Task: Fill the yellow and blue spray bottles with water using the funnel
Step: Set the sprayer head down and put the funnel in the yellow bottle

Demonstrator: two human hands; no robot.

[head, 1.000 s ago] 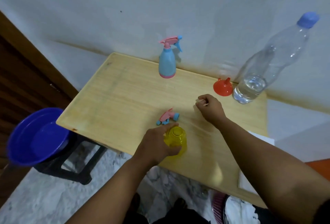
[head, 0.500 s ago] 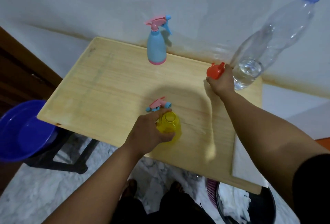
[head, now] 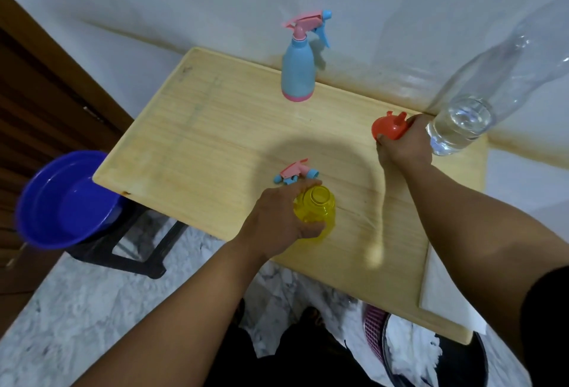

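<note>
My left hand [head: 278,218] grips the yellow spray bottle [head: 317,212], which stands uncapped near the front of the wooden table [head: 215,140]. Its pink and blue spray head [head: 295,172] lies on the table just behind it. My right hand [head: 406,146] holds the orange funnel [head: 388,128] at the table's right side, spout pointing up. The blue spray bottle [head: 298,70] stands capped at the back edge by the wall. A large clear water bottle [head: 468,118], partly filled, stands right beside my right hand.
A blue basin [head: 64,201] sits on a black stool [head: 123,257] left of the table. A white sheet [head: 446,294] lies at the table's right front corner. A basket with white cloth [head: 409,352] is on the floor below.
My right hand reached from the middle of the table to the funnel and took hold of it, tipping it off the table. My left hand stays on the yellow bottle.
</note>
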